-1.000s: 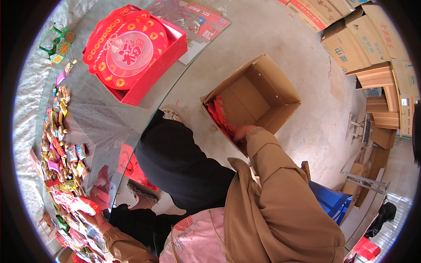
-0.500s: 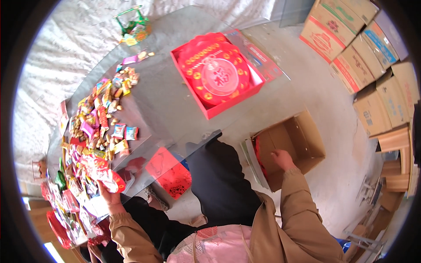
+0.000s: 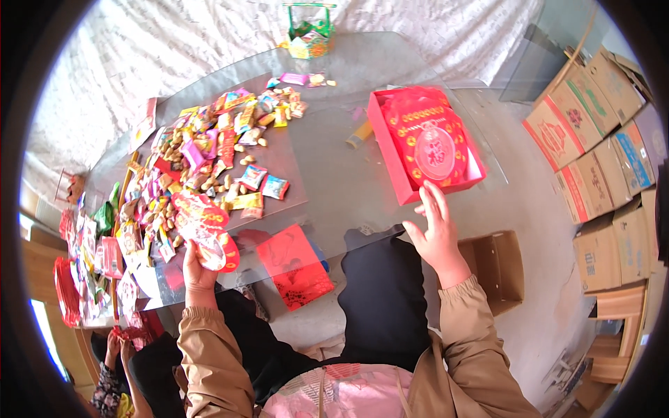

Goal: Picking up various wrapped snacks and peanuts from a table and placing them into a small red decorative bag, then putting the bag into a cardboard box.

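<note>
My left hand (image 3: 201, 275) is closed on a flat red pouch-shaped packet (image 3: 207, 223) with gold print, held over the near side of a heap of wrapped sweets and peanuts (image 3: 209, 146) on the glass table. My right hand (image 3: 440, 233) has its fingers spread, with nothing in it. Its fingertips are at the near edge of a red box (image 3: 397, 164), though I cannot tell whether they touch. Inside that box lie similar red pouch-shaped packets (image 3: 439, 150).
A green basket (image 3: 310, 43) stands at the table's far edge. Below my right forearm is an open cardboard box (image 3: 505, 272); stacked cartons (image 3: 592, 160) line the right. A red sheet or bag (image 3: 295, 268) shows near my knees. At lower left, another person's hands (image 3: 118, 345) hold something red.
My right hand has come up out of the cardboard box to the red box, its fingers now spread. My left hand still holds the packet. The view has turned.
</note>
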Tool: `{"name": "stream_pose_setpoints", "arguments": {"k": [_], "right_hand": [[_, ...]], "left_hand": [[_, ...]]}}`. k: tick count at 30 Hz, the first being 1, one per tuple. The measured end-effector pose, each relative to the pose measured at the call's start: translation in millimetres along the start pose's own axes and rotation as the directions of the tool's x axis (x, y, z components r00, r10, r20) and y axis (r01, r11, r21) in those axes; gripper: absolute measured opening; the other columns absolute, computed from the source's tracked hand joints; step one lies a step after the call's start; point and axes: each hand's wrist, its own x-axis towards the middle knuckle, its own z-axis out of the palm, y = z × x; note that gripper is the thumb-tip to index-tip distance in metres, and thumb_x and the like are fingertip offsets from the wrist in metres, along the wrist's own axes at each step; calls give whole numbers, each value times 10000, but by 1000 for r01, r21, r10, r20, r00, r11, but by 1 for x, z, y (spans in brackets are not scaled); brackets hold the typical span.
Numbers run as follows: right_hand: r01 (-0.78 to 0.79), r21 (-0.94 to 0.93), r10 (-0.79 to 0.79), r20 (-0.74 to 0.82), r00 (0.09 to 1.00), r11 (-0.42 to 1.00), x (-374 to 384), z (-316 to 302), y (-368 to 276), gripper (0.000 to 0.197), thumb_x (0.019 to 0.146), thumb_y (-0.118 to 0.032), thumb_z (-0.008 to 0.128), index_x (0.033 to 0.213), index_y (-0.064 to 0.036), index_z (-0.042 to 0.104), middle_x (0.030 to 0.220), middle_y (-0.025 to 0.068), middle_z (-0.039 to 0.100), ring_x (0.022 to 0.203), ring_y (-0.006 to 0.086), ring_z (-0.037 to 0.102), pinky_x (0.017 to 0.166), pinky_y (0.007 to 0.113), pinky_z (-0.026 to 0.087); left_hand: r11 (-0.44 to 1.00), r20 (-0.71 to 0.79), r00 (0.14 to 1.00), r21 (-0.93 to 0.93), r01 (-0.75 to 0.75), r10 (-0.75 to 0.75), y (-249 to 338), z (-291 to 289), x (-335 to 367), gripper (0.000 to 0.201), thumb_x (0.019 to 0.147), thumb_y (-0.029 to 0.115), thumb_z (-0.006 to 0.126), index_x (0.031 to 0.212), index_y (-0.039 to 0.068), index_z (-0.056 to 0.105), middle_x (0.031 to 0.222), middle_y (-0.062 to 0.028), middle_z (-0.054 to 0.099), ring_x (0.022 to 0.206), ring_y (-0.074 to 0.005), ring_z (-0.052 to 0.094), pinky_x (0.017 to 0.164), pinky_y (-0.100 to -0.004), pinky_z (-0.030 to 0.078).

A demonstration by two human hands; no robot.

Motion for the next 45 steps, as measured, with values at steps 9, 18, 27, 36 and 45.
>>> {"name": "stream_pose_setpoints", "arguments": {"k": [9, 18, 27, 36, 45], "right_hand": [[-104, -27, 97, -185, 978, 994, 54, 47, 18, 213, 892, -80, 733, 1077, -8, 656, 937, 134, 658, 762, 268, 672, 697, 378, 546], [-130, -49, 108, -315, 943, 990, 93, 51, 1, 166, 891, -48, 711, 1049, -15, 675, 1089, 130, 634, 891, 266, 659, 763, 345, 526], [305, 148, -338, 352, 873, 941, 129, 173, -130, 276, 903, -103, 702, 1175, -57, 690, 1130, 119, 697, 1045, 332, 675, 871, 403, 550], [231, 237, -288, 243, 926, 944, 187, 280, -135, 283, 952, -74, 592, 1210, -33, 700, 1185, 156, 690, 1057, 350, 667, 907, 411, 535], [388, 98, -399, 292, 869, 916, 193, 298, -93, 203, 919, -89, 583, 1023, -13, 740, 1018, 133, 703, 992, 341, 639, 874, 431, 514]], "left_hand": [[997, 86, 993, -13, 79, -78, -1, 15, 0, 567, 1029, 296, 622, 1503, 45, 439, 1458, -139, 581, 1337, -331, 560, 1156, -532, 421], [998, 100, 993, 9, 68, -69, -3, 30, -1, 630, 978, 248, 695, 1510, 58, 416, 1449, -141, 580, 1313, -322, 582, 1129, -529, 456], [996, 100, 991, -14, 87, -85, 5, 36, -7, 627, 973, 207, 696, 1513, 62, 413, 1438, -137, 585, 1299, -316, 593, 1113, -514, 473], [995, 85, 992, 24, 94, -95, 8, 44, -6, 607, 975, 209, 696, 1491, 40, 425, 1405, -142, 606, 1275, -312, 612, 1097, -506, 488], [980, 143, 975, 131, 150, -169, 8, 53, 1, 448, 965, 152, 726, 1365, 41, 557, 1262, -75, 675, 1155, -209, 661, 1009, -393, 529]]}}
